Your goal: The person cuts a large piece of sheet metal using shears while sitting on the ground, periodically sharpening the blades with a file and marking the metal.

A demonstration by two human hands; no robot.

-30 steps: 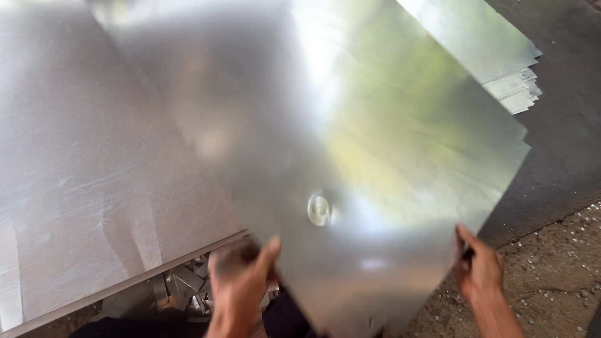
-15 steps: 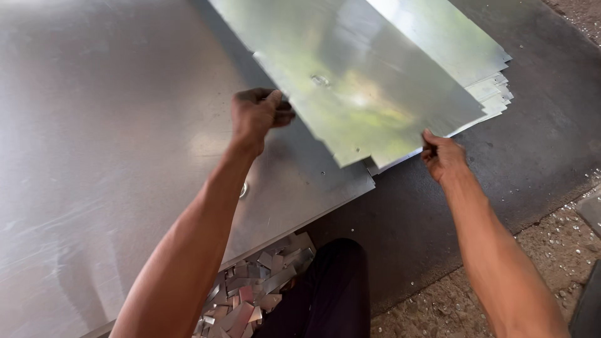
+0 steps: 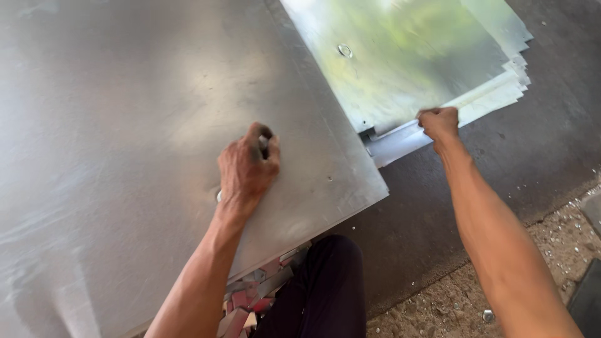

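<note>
Gripping sheet stack (image 3: 438, 62) edge, right hand (image 3: 438, 123)

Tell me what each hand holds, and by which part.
The right hand pinches the near edge of the top shiny metal sheet on the stack. The left hand rests fisted on the large grey sheet; its contents cannot be told.
</note>
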